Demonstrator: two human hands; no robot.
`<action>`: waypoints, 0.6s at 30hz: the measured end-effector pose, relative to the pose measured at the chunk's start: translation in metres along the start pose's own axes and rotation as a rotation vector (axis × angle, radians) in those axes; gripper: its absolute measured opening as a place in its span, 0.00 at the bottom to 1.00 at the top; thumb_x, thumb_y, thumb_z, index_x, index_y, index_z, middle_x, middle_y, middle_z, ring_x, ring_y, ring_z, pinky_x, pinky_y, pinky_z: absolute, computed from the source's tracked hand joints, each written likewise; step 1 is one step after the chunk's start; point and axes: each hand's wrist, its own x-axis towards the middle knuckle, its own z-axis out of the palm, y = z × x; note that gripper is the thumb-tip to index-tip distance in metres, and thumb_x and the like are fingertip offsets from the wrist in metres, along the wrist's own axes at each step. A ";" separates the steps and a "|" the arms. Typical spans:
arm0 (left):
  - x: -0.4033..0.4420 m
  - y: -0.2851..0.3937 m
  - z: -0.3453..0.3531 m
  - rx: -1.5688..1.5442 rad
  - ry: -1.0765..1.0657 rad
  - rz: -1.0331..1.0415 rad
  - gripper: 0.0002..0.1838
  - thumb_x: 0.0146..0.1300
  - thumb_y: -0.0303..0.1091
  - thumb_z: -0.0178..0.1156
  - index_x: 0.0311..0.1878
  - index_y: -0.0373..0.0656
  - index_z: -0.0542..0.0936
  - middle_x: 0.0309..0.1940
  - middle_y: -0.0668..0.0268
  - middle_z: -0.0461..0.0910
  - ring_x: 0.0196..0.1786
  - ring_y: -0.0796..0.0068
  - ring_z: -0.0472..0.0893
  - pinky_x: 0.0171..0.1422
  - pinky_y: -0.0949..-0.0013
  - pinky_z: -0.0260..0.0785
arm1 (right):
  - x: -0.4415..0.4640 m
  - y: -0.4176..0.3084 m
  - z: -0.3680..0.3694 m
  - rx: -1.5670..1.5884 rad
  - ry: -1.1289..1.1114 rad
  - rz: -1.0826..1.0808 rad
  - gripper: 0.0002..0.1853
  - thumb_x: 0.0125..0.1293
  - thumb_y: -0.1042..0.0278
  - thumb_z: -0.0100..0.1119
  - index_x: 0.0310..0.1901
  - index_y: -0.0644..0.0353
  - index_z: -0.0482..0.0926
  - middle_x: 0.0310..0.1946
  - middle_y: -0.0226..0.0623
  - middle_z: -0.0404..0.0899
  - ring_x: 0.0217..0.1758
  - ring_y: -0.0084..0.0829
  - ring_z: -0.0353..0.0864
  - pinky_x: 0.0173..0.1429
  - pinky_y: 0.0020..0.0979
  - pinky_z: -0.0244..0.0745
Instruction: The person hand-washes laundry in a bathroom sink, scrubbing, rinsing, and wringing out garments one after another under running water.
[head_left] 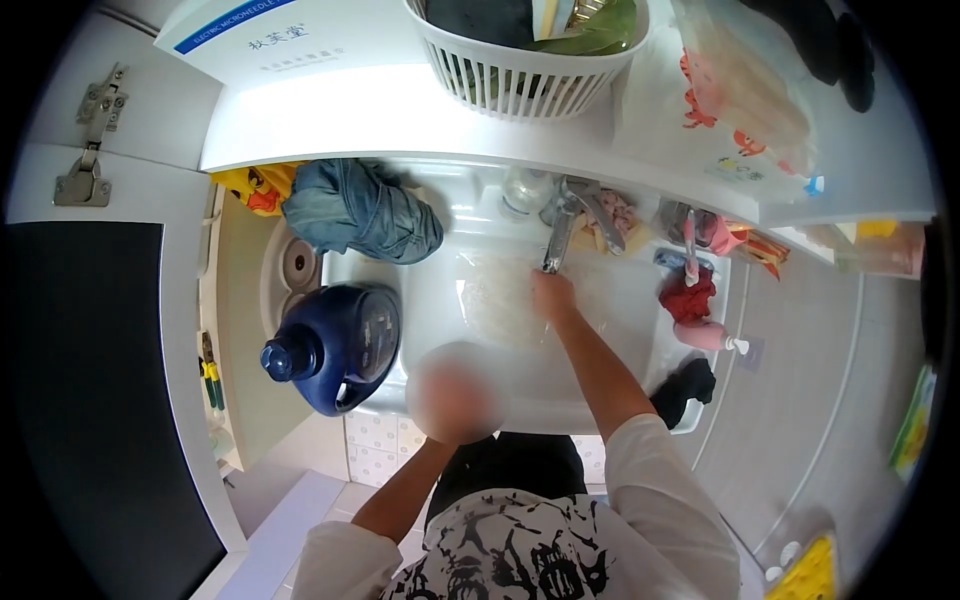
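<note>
In the head view, my right hand [553,297] is at the mouth of the chrome faucet [562,232], over the white sink [590,375]. Its fingers look curled together, and whatever they may hold is hidden. My left hand [455,398] is over the sink's front edge, close to my body; a blur covers it, so its fingers cannot be made out. Cloudy, foamy-looking water [500,300] lies in the basin below the faucet. A large dark blue detergent jug [340,345] stands left of my left hand.
Folded jeans [360,212] lie at the basin's back left. A clear jar [527,190] stands beside the faucet. Along the right rim are a dark red cloth [688,295], a pink pump bottle [702,335] and a black cloth [685,390]. A white shelf [350,115] holding a basket [530,75] overhangs the back.
</note>
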 end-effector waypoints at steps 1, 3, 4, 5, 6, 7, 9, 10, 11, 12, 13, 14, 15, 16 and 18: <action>0.000 0.000 0.000 0.000 0.000 -0.002 0.23 0.59 0.37 0.67 0.57 0.41 0.80 0.55 0.56 0.80 0.58 0.54 0.79 0.62 0.49 0.70 | 0.000 -0.005 -0.006 -0.025 -0.035 0.017 0.04 0.63 0.70 0.58 0.38 0.56 0.80 0.33 0.46 0.85 0.41 0.51 0.87 0.44 0.52 0.81; 0.000 0.000 0.001 -0.004 0.000 -0.003 0.23 0.59 0.37 0.67 0.57 0.41 0.81 0.55 0.56 0.80 0.58 0.54 0.79 0.62 0.49 0.70 | 0.000 -0.009 -0.010 -0.076 -0.106 0.052 0.08 0.66 0.69 0.56 0.39 0.59 0.85 0.37 0.45 0.87 0.44 0.47 0.89 0.47 0.49 0.83; 0.002 0.000 0.001 -0.005 0.002 -0.003 0.22 0.59 0.37 0.67 0.57 0.41 0.81 0.55 0.56 0.80 0.58 0.54 0.79 0.62 0.49 0.70 | 0.000 -0.008 -0.008 -0.059 -0.069 0.033 0.07 0.64 0.69 0.57 0.39 0.58 0.83 0.36 0.45 0.86 0.43 0.48 0.88 0.46 0.50 0.83; 0.002 0.001 0.002 -0.002 -0.001 -0.006 0.22 0.59 0.37 0.67 0.57 0.41 0.81 0.55 0.56 0.80 0.58 0.54 0.79 0.62 0.49 0.70 | -0.001 -0.008 -0.005 -0.042 -0.032 0.013 0.06 0.62 0.70 0.59 0.39 0.58 0.81 0.35 0.45 0.86 0.43 0.50 0.88 0.46 0.51 0.83; 0.003 0.002 0.002 -0.007 0.000 -0.006 0.22 0.59 0.37 0.67 0.57 0.42 0.81 0.54 0.56 0.80 0.58 0.54 0.79 0.62 0.49 0.70 | -0.002 -0.008 -0.004 -0.024 0.005 -0.008 0.06 0.60 0.71 0.60 0.39 0.58 0.79 0.34 0.45 0.85 0.42 0.51 0.87 0.46 0.51 0.82; 0.003 0.002 0.001 -0.007 -0.002 -0.008 0.22 0.59 0.37 0.67 0.57 0.42 0.81 0.54 0.56 0.80 0.58 0.54 0.79 0.62 0.49 0.70 | -0.002 -0.008 -0.003 -0.047 -0.011 -0.005 0.06 0.60 0.70 0.60 0.39 0.58 0.79 0.35 0.45 0.85 0.42 0.51 0.87 0.46 0.51 0.82; 0.004 0.002 0.001 -0.007 -0.002 -0.012 0.22 0.59 0.37 0.67 0.57 0.42 0.81 0.54 0.56 0.80 0.58 0.54 0.79 0.62 0.49 0.70 | -0.001 -0.011 0.002 -0.089 -0.044 -0.001 0.07 0.61 0.70 0.60 0.40 0.59 0.80 0.37 0.45 0.85 0.43 0.51 0.87 0.48 0.50 0.82; 0.003 0.003 -0.001 -0.008 -0.004 -0.011 0.22 0.59 0.37 0.67 0.57 0.42 0.81 0.54 0.56 0.80 0.58 0.54 0.79 0.62 0.49 0.70 | -0.002 -0.010 0.004 -0.073 -0.073 0.020 0.07 0.61 0.70 0.60 0.40 0.59 0.80 0.37 0.45 0.85 0.43 0.51 0.87 0.48 0.50 0.82; 0.004 0.001 -0.001 -0.006 0.001 -0.010 0.22 0.59 0.37 0.67 0.57 0.42 0.81 0.54 0.56 0.80 0.57 0.54 0.79 0.62 0.49 0.70 | 0.001 -0.008 0.003 -0.061 -0.096 0.039 0.07 0.61 0.70 0.60 0.40 0.59 0.80 0.38 0.45 0.85 0.44 0.50 0.87 0.48 0.50 0.82; 0.005 0.002 -0.001 -0.007 0.002 -0.011 0.22 0.59 0.37 0.67 0.56 0.42 0.81 0.54 0.56 0.80 0.57 0.54 0.79 0.62 0.49 0.70 | 0.003 -0.008 -0.001 -0.051 -0.118 0.059 0.07 0.61 0.71 0.60 0.40 0.59 0.81 0.39 0.45 0.85 0.45 0.50 0.87 0.49 0.50 0.82; 0.004 0.002 -0.001 -0.008 0.000 -0.012 0.22 0.59 0.37 0.67 0.56 0.42 0.81 0.54 0.56 0.80 0.57 0.54 0.79 0.62 0.49 0.70 | 0.002 -0.009 -0.003 -0.070 -0.115 0.047 0.07 0.61 0.71 0.60 0.41 0.59 0.81 0.40 0.45 0.85 0.45 0.50 0.86 0.49 0.50 0.82; 0.003 0.002 -0.001 -0.010 0.001 -0.012 0.22 0.59 0.37 0.67 0.56 0.42 0.81 0.54 0.56 0.80 0.57 0.54 0.79 0.62 0.49 0.70 | -0.003 -0.010 -0.006 -0.088 -0.114 0.035 0.07 0.61 0.71 0.60 0.41 0.59 0.81 0.41 0.45 0.85 0.46 0.50 0.86 0.50 0.50 0.82; 0.003 0.003 -0.001 -0.010 -0.002 -0.016 0.22 0.59 0.37 0.67 0.56 0.42 0.81 0.54 0.56 0.80 0.57 0.54 0.79 0.62 0.49 0.70 | -0.005 -0.012 -0.008 -0.106 -0.110 0.021 0.07 0.61 0.71 0.60 0.41 0.59 0.81 0.42 0.45 0.84 0.47 0.49 0.86 0.50 0.50 0.82; 0.002 0.003 -0.002 -0.012 -0.001 -0.016 0.22 0.59 0.37 0.67 0.56 0.42 0.81 0.54 0.57 0.80 0.57 0.54 0.79 0.62 0.49 0.70 | -0.005 -0.013 -0.008 -0.106 -0.100 0.022 0.07 0.61 0.71 0.60 0.41 0.59 0.81 0.42 0.45 0.84 0.47 0.49 0.86 0.50 0.50 0.82; 0.003 0.003 -0.002 -0.016 -0.002 -0.017 0.21 0.60 0.38 0.67 0.56 0.42 0.81 0.54 0.57 0.80 0.57 0.54 0.79 0.62 0.49 0.70 | -0.008 -0.012 -0.006 -0.105 -0.079 0.028 0.07 0.61 0.71 0.60 0.41 0.58 0.81 0.42 0.45 0.83 0.48 0.48 0.85 0.51 0.49 0.82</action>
